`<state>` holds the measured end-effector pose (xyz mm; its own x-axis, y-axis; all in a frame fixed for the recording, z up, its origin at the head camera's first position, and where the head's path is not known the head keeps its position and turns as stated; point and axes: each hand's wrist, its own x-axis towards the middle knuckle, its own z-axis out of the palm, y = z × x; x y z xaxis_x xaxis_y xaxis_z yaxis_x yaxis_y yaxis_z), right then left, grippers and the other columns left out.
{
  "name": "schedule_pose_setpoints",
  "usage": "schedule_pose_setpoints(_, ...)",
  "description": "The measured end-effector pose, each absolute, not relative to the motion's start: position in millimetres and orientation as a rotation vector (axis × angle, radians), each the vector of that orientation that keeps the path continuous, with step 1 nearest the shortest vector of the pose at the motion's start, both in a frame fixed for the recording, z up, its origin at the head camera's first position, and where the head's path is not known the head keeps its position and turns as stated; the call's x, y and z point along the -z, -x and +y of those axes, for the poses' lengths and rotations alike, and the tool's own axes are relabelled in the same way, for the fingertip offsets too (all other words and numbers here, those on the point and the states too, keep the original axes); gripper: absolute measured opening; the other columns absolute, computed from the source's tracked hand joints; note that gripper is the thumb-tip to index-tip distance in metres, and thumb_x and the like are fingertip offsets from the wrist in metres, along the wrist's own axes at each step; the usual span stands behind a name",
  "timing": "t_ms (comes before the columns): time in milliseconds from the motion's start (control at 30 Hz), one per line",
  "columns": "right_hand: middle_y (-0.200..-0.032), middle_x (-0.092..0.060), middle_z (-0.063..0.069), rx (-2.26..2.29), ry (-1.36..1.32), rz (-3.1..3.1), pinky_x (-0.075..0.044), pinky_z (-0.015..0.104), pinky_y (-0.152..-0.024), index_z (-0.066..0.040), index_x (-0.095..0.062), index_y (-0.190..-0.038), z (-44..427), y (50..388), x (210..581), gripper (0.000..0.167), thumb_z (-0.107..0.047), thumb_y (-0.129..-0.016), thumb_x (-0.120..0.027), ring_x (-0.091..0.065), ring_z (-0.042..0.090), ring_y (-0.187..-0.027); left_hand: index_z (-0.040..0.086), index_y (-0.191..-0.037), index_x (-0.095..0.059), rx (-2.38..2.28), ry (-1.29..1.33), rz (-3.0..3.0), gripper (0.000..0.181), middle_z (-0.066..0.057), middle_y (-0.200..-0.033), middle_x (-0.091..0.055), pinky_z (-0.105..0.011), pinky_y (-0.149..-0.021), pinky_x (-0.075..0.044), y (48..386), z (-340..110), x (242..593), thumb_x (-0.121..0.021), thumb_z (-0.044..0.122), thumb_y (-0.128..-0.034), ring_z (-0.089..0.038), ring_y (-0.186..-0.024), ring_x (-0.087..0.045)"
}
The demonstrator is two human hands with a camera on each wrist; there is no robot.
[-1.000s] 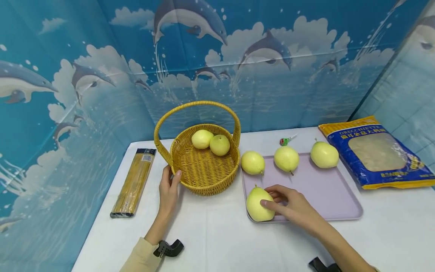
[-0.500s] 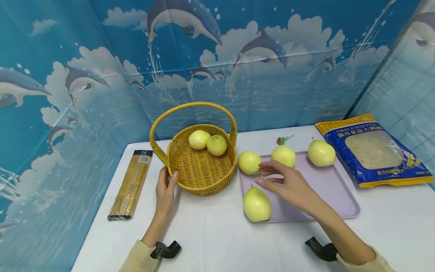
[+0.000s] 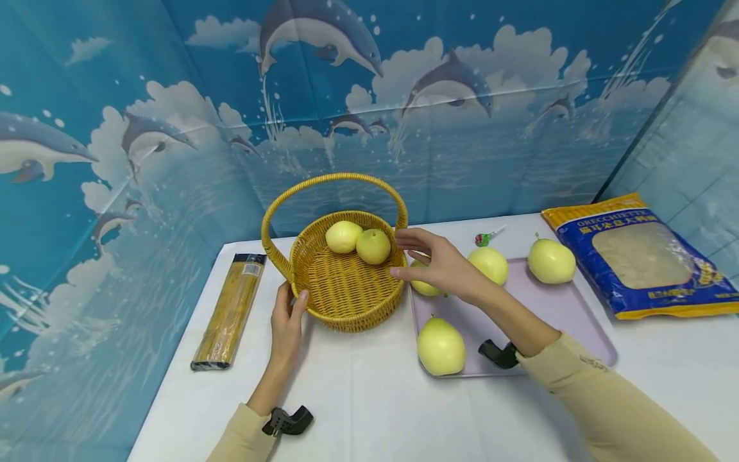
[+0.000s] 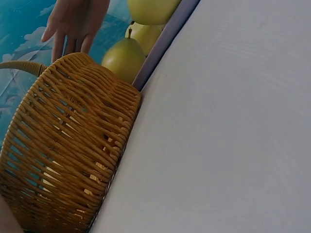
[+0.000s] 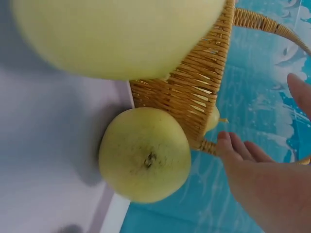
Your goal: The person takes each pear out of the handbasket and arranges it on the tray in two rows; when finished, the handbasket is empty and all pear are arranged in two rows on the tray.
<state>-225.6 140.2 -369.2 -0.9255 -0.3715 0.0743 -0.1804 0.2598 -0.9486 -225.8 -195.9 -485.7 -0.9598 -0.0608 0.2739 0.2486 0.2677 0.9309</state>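
The yellow wicker basket (image 3: 352, 289) stands upright with two pale green pears, one (image 3: 344, 237) beside the other (image 3: 373, 246), at its back. My left hand (image 3: 286, 333) grips its left rim, thumb on the near outer side. At the basket's right edge, beside the handle's base, is my right hand (image 3: 441, 266), fingers extended and apart, holding nothing; whether it touches the wicker I cannot tell. Behind that hand a pear (image 5: 146, 155) is partly hidden in the head view. In the left wrist view the basket (image 4: 73, 141) fills the left side.
Right of the basket lies a lilac tray (image 3: 554, 321) with pears, one (image 3: 441, 346) at its near left corner. Beyond are a lollipop (image 3: 482, 239) and a blue pasta bag (image 3: 641, 256). A pack of noodles (image 3: 231, 311) lies at left.
My right hand has let go of the near-left pear and moved left and away from me to the basket's right side. My left hand stays on the rim.
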Motion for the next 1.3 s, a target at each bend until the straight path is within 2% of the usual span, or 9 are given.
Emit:
schedule_pose_setpoints(200,-0.174,-0.024,0.012,1.675,0.519,2.343,-0.03,0.045,-0.129,-0.011,-0.023,-0.168,119,240,370,0.097,-0.029,-0.094,-0.083,-0.026,0.031,-0.161,0.01,-0.156,-0.045,1.768,0.165,-2.286,0.052,-0.01,-0.155,-0.054,-0.045,-0.122,-0.039,226,-196,488,-0.055,0.033,-0.1097,-0.023,-0.146,-0.048)
schedule_pose_setpoints(333,-0.175,-0.02,0.013,1.66,0.493,2.354,-0.03,0.053,-0.128,-0.013,-0.016,-0.17,106,248,368,0.105,-0.026,-0.092,-0.085,-0.026,0.033,-0.16,0.01,-0.155,-0.046,1.776,0.162,-2.275,0.051,-0.011,-0.155,-0.054,-0.029,-0.119,-0.041,225,-195,490,-0.055,0.032,-0.1094,-0.023,-0.146,-0.048)
schedule_pose_setpoints(400,-0.175,-0.02,0.014,1.635,0.468,2.347,-0.032,0.056,-0.127,-0.013,-0.013,-0.17,103,252,365,0.108,-0.024,-0.091,-0.086,-0.028,0.035,-0.159,0.01,-0.155,-0.047,1.774,0.166,-2.271,0.051,-0.011,-0.154,-0.055,-0.026,-0.117,-0.041,224,-194,489,-0.055,0.031,-0.1093,-0.023,-0.145,-0.049)
schedule_pose_setpoints(467,-0.175,-0.02,0.015,1.594,0.44,2.344,-0.033,0.057,-0.126,-0.012,-0.011,-0.17,101,256,362,0.112,-0.024,-0.089,-0.087,-0.029,0.035,-0.158,0.01,-0.155,-0.047,1.771,0.177,-2.269,0.05,-0.012,-0.154,-0.055,-0.029,-0.117,-0.041,224,-194,488,-0.055,0.03,-0.1094,-0.023,-0.145,-0.049)
schedule_pose_setpoints(600,-0.175,-0.019,0.015,1.523,0.387,2.326,-0.03,0.055,-0.127,-0.01,-0.009,-0.17,98,265,355,0.112,-0.025,-0.089,-0.086,-0.028,0.034,-0.159,0.008,-0.155,-0.046,1.769,0.189,-2.267,0.05,-0.013,-0.154,-0.055,-0.041,-0.12,-0.04,225,-193,487,-0.054,0.028,-0.1095,-0.025,-0.146,-0.049)
schedule_pose_setpoints(767,-0.171,-0.027,0.016,1.447,0.319,2.311,-0.035,0.053,-0.124,-0.007,-0.012,-0.169,91,272,348,0.106,-0.025,-0.092,-0.081,-0.037,0.034,-0.152,0.008,-0.155,-0.046,1.763,0.174,-2.27,0.051,-0.014,-0.154,-0.055,-0.049,-0.122,-0.039,225,-193,485,-0.054,0.029,-0.1097,-0.026,-0.146,-0.048)
schedule_pose_setpoints(1000,-0.171,-0.025,0.017,1.442,0.238,2.265,-0.04,0.05,-0.12,-0.004,-0.013,-0.169,81,282,345,0.1,-0.017,-0.093,-0.078,-0.042,0.034,-0.146,0.01,-0.155,-0.046,1.763,0.166,-2.276,0.051,-0.011,-0.153,-0.055,-0.05,-0.123,-0.038,226,-194,485,-0.054,0.032,-0.1098,-0.025,-0.146,-0.048)
schedule_pose_setpoints(1100,-0.172,-0.025,0.018,1.43,0.226,2.276,-0.04,0.049,-0.121,-0.003,-0.016,-0.168,77,286,346,0.097,-0.015,-0.094,-0.077,-0.041,0.035,-0.148,0.011,-0.154,-0.046,1.763,0.151,-2.276,0.051,-0.009,-0.152,-0.056,-0.048,-0.123,-0.039,226,-194,485,-0.055,0.033,-0.1095,-0.023,-0.145,-0.049)
schedule_pose_setpoints(1300,-0.169,-0.03,0.02,1.389,0.223,2.296,-0.041,0.05,-0.121,-0.004,-0.025,-0.166,71,291,353,0.086,-0.012,-0.096,-0.075,-0.039,0.038,-0.151,0.011,-0.154,-0.047,1.754,0.171,-2.267,0.051,-0.01,-0.153,-0.056,-0.052,-0.123,-0.038,227,-195,486,-0.056,0.032,-0.1091,-0.025,-0.146,-0.049)
